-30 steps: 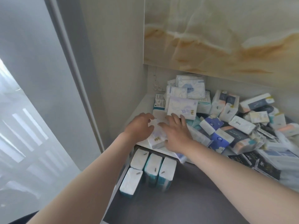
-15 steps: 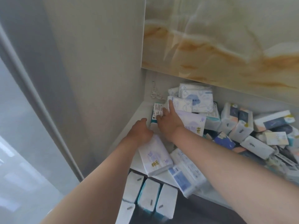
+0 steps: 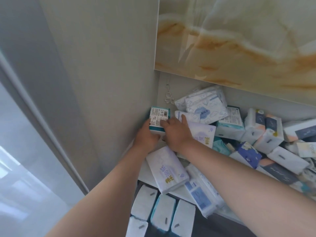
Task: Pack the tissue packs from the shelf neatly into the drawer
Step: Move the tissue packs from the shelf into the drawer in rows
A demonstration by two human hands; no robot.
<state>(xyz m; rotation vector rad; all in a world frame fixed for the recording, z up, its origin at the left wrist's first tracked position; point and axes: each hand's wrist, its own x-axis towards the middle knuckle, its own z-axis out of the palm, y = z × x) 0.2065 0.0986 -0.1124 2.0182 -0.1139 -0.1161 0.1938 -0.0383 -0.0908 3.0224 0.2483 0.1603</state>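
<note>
A teal-edged tissue pack point(image 3: 158, 117) with a white barcode label stands at the shelf's far left corner against the wall. My left hand point(image 3: 148, 136) grips its lower left side. My right hand point(image 3: 176, 132) holds its right edge, fingers curled over the label. A lilac-printed pack point(image 3: 168, 170) lies on the white shelf point(image 3: 143, 175) just below my wrists. Several white packs point(image 3: 164, 211) stand upright in the drawer point(image 3: 222, 226) beneath the shelf edge.
A heap of mixed tissue packs point(image 3: 256, 134) covers the shelf to the right. A blue-labelled flat pack point(image 3: 201, 190) overhangs the shelf edge. A marble panel point(image 3: 239, 40) hangs above the shelf, the grey wall point(image 3: 111, 65) closes the left side.
Both hands left the lilac pack near the shelf edge and reached back to the corner. They now hold the teal-edged pack, which is tipped up from the shelf.
</note>
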